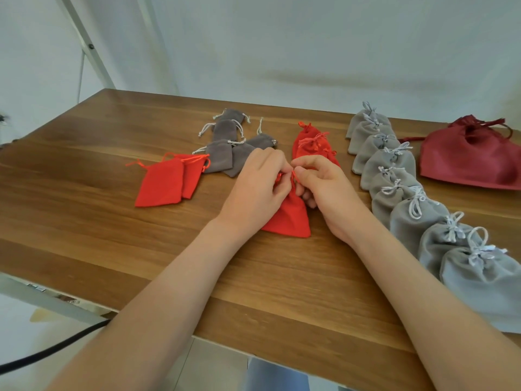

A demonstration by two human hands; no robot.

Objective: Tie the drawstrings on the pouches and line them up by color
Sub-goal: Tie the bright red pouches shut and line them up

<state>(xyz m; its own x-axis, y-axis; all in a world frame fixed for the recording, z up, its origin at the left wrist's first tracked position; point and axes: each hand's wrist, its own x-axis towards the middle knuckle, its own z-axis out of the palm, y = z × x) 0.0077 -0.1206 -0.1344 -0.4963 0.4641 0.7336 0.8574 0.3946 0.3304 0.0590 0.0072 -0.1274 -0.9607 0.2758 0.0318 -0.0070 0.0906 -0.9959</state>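
I see left grip point(253, 193) pinching thin red drawstring point(293, 175) | right grip point(324, 187) pinching it too | small red fabric pouch point(290, 220) on wooden bench point(84, 221)

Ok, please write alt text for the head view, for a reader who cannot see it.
The left hand and right hand pinch the drawstrings of a red pouch on a table. Tied grey pouches line its right side; untied pouches lie left.

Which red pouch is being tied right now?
The red pouch nearest the person: left hand and right hand pinch its drawstrings. The flat red pair at left and the red stack behind lie untouched.
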